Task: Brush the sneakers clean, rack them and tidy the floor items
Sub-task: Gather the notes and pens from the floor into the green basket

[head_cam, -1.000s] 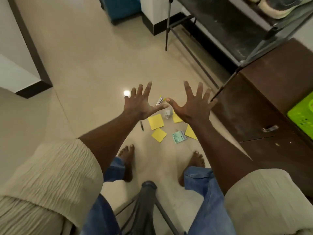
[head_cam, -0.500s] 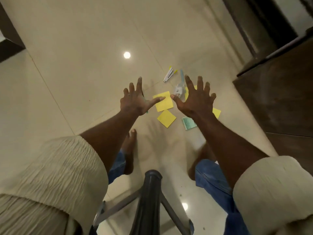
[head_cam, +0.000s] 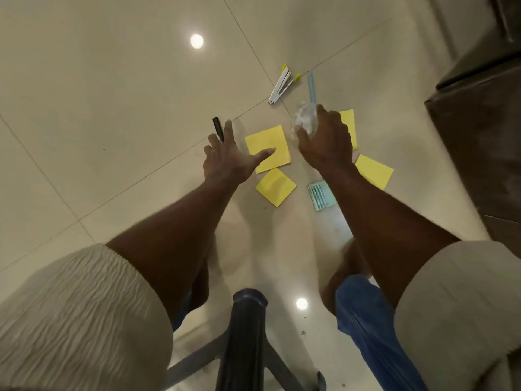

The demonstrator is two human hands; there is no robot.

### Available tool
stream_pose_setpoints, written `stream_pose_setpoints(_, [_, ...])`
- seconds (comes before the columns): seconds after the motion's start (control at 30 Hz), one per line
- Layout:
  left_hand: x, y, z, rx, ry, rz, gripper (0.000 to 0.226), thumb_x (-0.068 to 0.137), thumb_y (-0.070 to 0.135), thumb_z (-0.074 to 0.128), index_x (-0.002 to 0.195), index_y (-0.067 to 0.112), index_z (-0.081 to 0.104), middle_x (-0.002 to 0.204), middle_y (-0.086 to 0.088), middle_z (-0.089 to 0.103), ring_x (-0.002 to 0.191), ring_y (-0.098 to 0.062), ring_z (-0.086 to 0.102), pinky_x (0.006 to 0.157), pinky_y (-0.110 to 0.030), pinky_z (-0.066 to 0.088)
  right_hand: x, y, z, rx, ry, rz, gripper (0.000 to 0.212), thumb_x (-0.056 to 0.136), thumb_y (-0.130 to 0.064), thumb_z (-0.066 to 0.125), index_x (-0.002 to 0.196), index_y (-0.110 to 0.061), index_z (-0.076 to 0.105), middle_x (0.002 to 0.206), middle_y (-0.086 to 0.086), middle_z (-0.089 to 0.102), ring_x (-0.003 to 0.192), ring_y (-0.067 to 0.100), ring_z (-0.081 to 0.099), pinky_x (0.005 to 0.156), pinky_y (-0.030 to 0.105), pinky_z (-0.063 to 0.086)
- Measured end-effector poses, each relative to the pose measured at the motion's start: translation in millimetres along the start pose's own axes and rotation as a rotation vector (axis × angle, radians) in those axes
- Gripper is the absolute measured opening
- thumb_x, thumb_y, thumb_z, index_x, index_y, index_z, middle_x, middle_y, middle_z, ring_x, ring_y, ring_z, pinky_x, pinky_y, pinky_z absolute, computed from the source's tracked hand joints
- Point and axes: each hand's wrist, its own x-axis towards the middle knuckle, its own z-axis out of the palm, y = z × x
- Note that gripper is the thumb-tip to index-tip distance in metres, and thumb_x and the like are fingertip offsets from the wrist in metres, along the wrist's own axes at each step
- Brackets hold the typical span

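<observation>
Floor tidying is in hand at frame centre: the right hand (head_cam: 327,145) curls round a crumpled clear wrapper (head_cam: 304,119), while the left hand (head_cam: 229,163) hovers spread-fingered beside the black pen (head_cam: 217,128) and yellow notes (head_cam: 263,139), probably to gather next.

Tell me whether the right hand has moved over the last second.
Yes. The right hand went forward and down from above the yellow notes and now curls round the clear crumpled plastic beside the blue pen.
</observation>
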Motion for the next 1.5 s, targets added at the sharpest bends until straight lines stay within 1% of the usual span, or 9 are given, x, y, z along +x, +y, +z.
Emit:
stream_pose_setpoints(0.13, [23, -2, 17, -0.029, -0.008, -0.044, 0.086, 0.085, 0.053, 0.07, 0.153, 0.024, 0.026, 0.143, -0.019, 0.036, 0.123, -0.045, 0.051, 0.088, -0.042, 0.045, 41, 6, 8, 0.056, 0.092, 0.047, 0.041, 0.099, -0.023, 0.043, 0.136, -0.005, 0.048, 0.132, 0.017, 0.055, 0.123, 0.032, 0.049, 0.095, 0.035, 0.038])
stream_pose_setpoints(0.3, [38, -9, 33, 0.017, 0.026, -0.046, 0.045, 0.097, 0.021, 0.051, 0.139, 0.01, 0.038, 0.133, -0.021, 0.041, 0.112, -0.047, 0.056, 0.078, -0.04, 0.037, 80, 15, 14, 0.221, 0.216, 0.213, 0.039, 0.084, 0.003, 0.041, 0.118, -0.006, 0.059, 0.116, 0.015, 0.064, 0.113, 0.033, 0.052, 0.088, 0.031, 0.038])
stream_pose_setpoints(0.47, [44, -19, 39, 0.085, 0.082, -0.014, 0.043, 0.097, 0.015, 0.055, 0.136, 0.005, 0.04, 0.128, -0.02, 0.045, 0.101, -0.046, 0.06, 0.073, -0.041, 0.04, 93, 20, 32, 0.143, 0.138, 0.198, 0.023, 0.086, -0.007, 0.059, 0.106, -0.004, 0.069, 0.111, 0.011, 0.069, 0.111, 0.03, 0.058, 0.085, 0.032, 0.047])
stream_pose_setpoints(0.6, [45, -20, 41, 0.105, 0.113, -0.038, 0.035, 0.099, 0.013, 0.049, 0.133, 0.005, 0.044, 0.126, -0.019, 0.049, 0.102, -0.045, 0.06, 0.073, -0.039, 0.038, 98, 15, 41, 0.19, 0.121, 0.228, 0.038, 0.078, -0.025, 0.078, 0.107, -0.004, 0.068, 0.108, 0.012, 0.069, 0.102, 0.027, 0.065, 0.086, 0.032, 0.052])
stream_pose_setpoints(0.87, [46, -18, 28, -0.072, 0.173, -0.052, 0.045, 0.092, 0.006, 0.058, 0.136, 0.013, 0.048, 0.131, -0.012, 0.051, 0.107, -0.041, 0.059, 0.088, -0.042, 0.047, 88, 18, 25, 0.165, 0.159, 0.25, 0.025, 0.083, -0.006, 0.058, 0.107, -0.002, 0.066, 0.113, 0.017, 0.065, 0.108, 0.034, 0.058, 0.086, 0.031, 0.045])
stream_pose_setpoints(1.0, [28, 5, 10, -0.209, 0.181, -0.067, 0.055, 0.085, 0.0, 0.06, 0.137, 0.017, 0.052, 0.132, -0.008, 0.054, 0.114, -0.032, 0.056, 0.084, -0.029, 0.036, 68, 12, -15, 0.256, 0.224, 0.22, 0.021, 0.083, -0.01, 0.061, 0.101, -0.009, 0.071, 0.108, 0.011, 0.07, 0.106, 0.032, 0.06, 0.085, 0.031, 0.046])
stream_pose_setpoints(1.2, [-36, 80, -34, -0.359, 0.154, 0.063, 0.063, 0.078, -0.004, 0.057, 0.136, 0.021, 0.055, 0.131, -0.005, 0.056, 0.117, -0.026, 0.055, 0.085, -0.025, 0.033, 14, -9, -79, 0.409, 0.184, 0.219, 0.012, 0.077, -0.014, 0.067, 0.087, -0.014, 0.072, 0.101, 0.005, 0.072, 0.104, 0.03, 0.061, 0.087, 0.03, 0.047])
stream_pose_setpoints(1.37, [-99, 141, -74, -0.487, 0.145, 0.246, 0.061, 0.078, -0.003, 0.059, 0.134, 0.019, 0.06, 0.128, -0.004, 0.062, 0.118, -0.027, 0.059, 0.098, -0.034, 0.047, -32, -14, -145, 0.558, 0.174, 0.278, 0.004, 0.07, -0.014, 0.075, 0.073, -0.015, 0.073, 0.084, 0.003, 0.074, 0.087, 0.027, 0.069, 0.08, 0.036, 0.055])
stream_pose_setpoints(1.5, [-145, 185, -97, -0.479, 0.137, 0.388, 0.06, 0.08, -0.005, 0.063, 0.133, 0.023, 0.062, 0.129, -0.001, 0.065, 0.115, -0.024, 0.062, 0.083, -0.021, 0.042, -66, -9, -199, 0.69, 0.178, 0.326, 0.016, 0.069, -0.011, 0.076, 0.057, -0.017, 0.068, 0.065, 0.004, 0.069, 0.069, 0.026, 0.07, 0.07, 0.042, 0.059])
